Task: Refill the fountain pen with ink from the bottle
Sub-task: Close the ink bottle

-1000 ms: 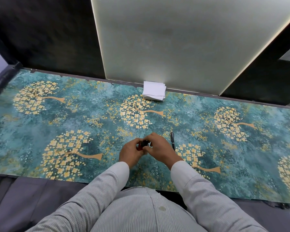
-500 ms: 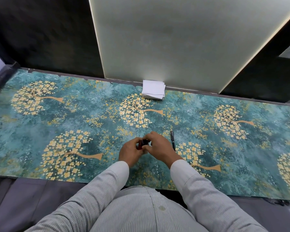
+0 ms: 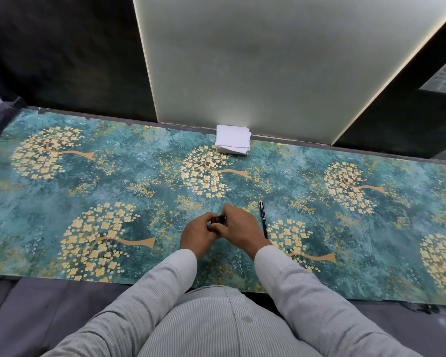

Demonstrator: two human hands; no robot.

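Right now both hands meet at the middle of the table, closed around 1 small dark thing that I take for the bottle (image 3: 220, 219). The left hand (image 3: 196, 231) curls its fingers round the body, almost hiding it. The right hand (image 3: 238, 226) comes over from the other side, fingers bent on the black round cap, which is the only part that shows plainly. Whether the cap is loose or tight cannot be told; it sits on the bottle.

Just to the right of the right hand lies the pen (image 3: 263, 219), dark and slim, flat on the cloth (image 3: 113, 181), pointing away from the person, capped as far as I can see. It touches neither hand.

Farther out, a stack of white paper squares (image 3: 232, 142) rests at the back edge against the pale panel (image 3: 268, 60). The cloth is teal with gold flowering trees.

By my reading, the step in hand is opening the bottle: 1 hand steadies, the other twists. The pen is not yet taken apart. The next move calls for the cap to come off and be set down clear of the pen, with the bottle kept upright and held low so nothing spills. After that, both hands are needed to unscrew the pen. The paper is near enough for wiping.
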